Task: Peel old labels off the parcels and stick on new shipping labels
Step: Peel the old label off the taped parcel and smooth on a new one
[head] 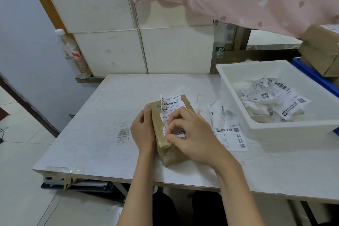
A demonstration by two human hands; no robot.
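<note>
A brown taped parcel (166, 147) lies in the middle of the white table (95, 134). A white shipping label (170, 104) with a barcode sits on its top; the far end of the label curls up off the cardboard. My left hand (143, 130) grips the parcel's left side, thumb on the top edge. My right hand (190, 134) rests on the parcel's top with fingers curled, the fingertips pinching at the near part of the label.
Loose labels (227, 126) lie on the table right of the parcel. A white bin (293, 128) at the right holds several crumpled labels. Behind it are a blue crate (311, 73) and cardboard boxes (322, 49). Bottles stand by the tiled wall.
</note>
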